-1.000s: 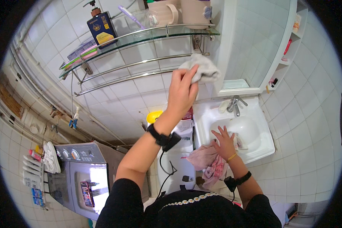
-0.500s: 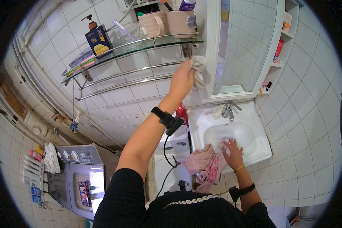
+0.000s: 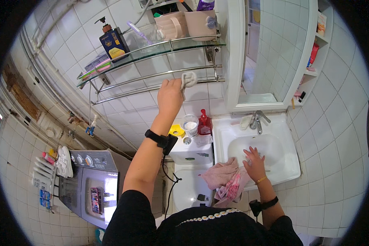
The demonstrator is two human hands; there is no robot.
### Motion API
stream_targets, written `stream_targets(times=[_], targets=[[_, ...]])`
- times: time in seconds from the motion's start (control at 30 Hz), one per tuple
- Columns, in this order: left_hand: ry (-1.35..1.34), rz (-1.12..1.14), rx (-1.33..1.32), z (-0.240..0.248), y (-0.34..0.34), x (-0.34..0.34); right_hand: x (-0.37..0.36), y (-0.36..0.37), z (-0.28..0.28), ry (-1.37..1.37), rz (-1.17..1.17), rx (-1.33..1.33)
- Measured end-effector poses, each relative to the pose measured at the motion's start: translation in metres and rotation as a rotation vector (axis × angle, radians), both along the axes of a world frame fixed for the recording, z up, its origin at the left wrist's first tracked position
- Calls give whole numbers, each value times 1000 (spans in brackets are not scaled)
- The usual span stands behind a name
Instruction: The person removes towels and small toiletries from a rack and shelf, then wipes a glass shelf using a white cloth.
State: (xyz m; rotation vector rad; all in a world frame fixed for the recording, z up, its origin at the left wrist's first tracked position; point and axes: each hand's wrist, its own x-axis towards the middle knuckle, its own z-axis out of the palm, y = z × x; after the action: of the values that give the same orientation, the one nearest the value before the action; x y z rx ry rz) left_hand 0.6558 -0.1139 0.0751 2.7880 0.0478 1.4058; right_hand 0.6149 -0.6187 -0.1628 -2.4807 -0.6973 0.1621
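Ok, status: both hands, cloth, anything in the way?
Left hand gripping pale cloth below glass shelf. Right hand spread over sink. Pink towel beside right hand, possibly in its way.

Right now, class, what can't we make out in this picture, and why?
- Head view: how the pale grey cloth is gripped, mostly hidden by the left hand.
- Head view: part of the sink, covered by the right hand.
- Head view: the top of the purple tube, cut off by the picture's upper edge.
- Head view: the small black item beside the mirror, too small to identify.
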Motion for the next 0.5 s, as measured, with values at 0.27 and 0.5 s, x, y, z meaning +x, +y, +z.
stream_targets(times=[0.27,0.5], targets=[[-163,-136,-171,62,-61,77,23,-26,-13,41,-22,16],[78,-126,-22,30,-26,130,24,10,-9,66,7,2]])
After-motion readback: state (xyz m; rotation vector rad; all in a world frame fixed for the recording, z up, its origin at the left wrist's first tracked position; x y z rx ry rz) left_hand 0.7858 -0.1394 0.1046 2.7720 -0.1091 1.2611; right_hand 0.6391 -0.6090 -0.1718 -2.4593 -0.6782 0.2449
